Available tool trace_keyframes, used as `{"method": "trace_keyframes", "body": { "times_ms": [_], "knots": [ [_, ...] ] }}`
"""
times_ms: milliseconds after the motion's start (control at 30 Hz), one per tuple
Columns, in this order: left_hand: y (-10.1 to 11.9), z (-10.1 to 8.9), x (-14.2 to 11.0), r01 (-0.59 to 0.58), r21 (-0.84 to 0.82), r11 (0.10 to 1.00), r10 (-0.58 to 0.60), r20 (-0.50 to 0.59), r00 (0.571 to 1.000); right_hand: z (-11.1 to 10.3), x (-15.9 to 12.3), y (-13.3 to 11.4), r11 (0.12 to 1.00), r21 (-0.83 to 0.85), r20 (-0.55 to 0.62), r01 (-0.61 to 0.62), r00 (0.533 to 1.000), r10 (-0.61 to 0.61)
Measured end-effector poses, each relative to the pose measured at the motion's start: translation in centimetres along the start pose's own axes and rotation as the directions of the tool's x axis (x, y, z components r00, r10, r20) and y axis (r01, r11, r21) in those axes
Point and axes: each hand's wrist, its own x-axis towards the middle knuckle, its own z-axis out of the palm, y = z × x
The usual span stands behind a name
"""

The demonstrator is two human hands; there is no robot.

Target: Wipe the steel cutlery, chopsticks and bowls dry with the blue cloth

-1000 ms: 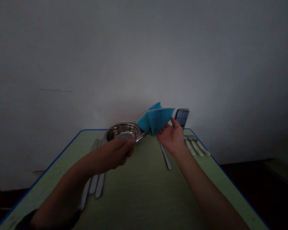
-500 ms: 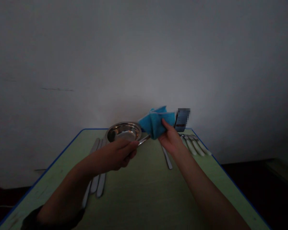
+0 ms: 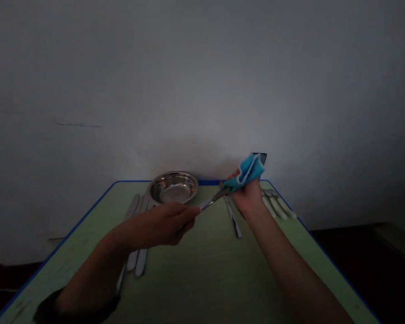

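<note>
My left hand (image 3: 170,223) is closed round the handle of a metal table knife (image 3: 219,194), which points up and to the right. A blue cloth (image 3: 246,173) with a pale edge is bunched in my right hand (image 3: 248,196), its fingers partly hidden behind the fabric. The cloth touches the far part of the blade and covers its tip. Below the blade, another metal knife (image 3: 234,220) lies on the table, its upper end close to my right hand.
A shiny steel bowl (image 3: 173,193) stands at the table's far edge. Several table knives (image 3: 141,261) lie at the left, partly under my left arm. White-handled cutlery (image 3: 277,207) lies at the right. A phone (image 3: 263,158) leans behind the cloth. The green table (image 3: 202,279) meets a wall.
My right hand has moved right and turned with the cloth, so that more of the knife blade is bare. My left hand has shifted only slightly and still holds the handle.
</note>
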Motion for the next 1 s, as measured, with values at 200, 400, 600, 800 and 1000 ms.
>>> {"method": "trace_keyframes", "body": {
  "times_ms": [200,400,600,800,1000],
  "knots": [
    [1.5,2.5,1.9,0.057,0.164,0.985,-0.055,-0.016,0.998,0.1,-1.8,2.7,0.996,-0.09,-0.083,-0.013,0.997,0.005],
    [0.0,2.7,2.6,-0.031,0.288,0.957,0.05,-0.057,0.997,0.1,-3.3,5.9,0.979,-0.136,-0.021,-0.15,0.989,0.149],
    [1.0,0.5,0.2,-0.036,0.327,0.944,0.021,0.048,0.999,0.2,-1.2,2.2,0.994,-0.095,-0.033,-0.047,0.998,0.044],
    [1.5,-0.4,0.2,0.182,0.095,0.979,-0.175,-0.075,0.982,-0.2,0.4,-0.8,1.0,-0.013,-0.033,-0.018,0.999,0.017],
    [2.1,0.3,1.1,0.139,0.283,0.949,-0.06,-0.27,0.961,-0.2,-0.1,0.9,0.994,-0.075,-0.107,0.08,0.99,-0.088]
  ]
}}
